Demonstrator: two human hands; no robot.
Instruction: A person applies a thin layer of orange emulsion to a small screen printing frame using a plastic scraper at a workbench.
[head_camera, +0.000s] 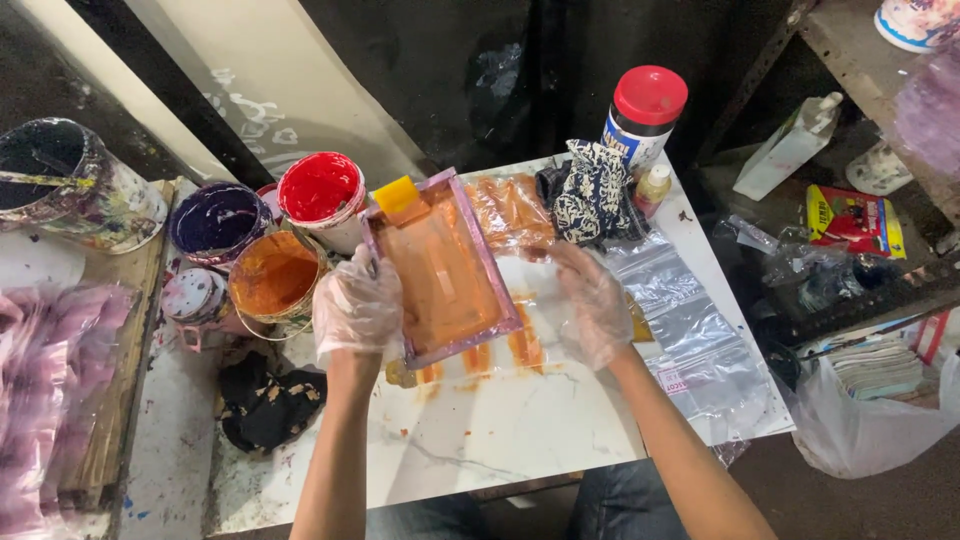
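My left hand (355, 308), in a thin clear glove, grips the left edge of a small purple-framed printing screen (440, 268) smeared with orange ink. The frame is tilted up off the white table (520, 420). A yellow squeegee (398, 194) rests at the frame's far end. My right hand (592, 300), also gloved, lies on a clear plastic bag (690, 340) just right of the frame, next to orange ink streaks (505, 350) on the table. A second orange-stained plastic piece (508, 208) lies beyond the frame.
Open pots of red (320, 190), purple (215, 218) and orange ink (272, 275) stand left of the frame. A patterned cloth (592, 192), a red-capped can (645, 115) and a small bottle (653, 187) sit at the far right. A dark rag (265, 405) lies lower left.
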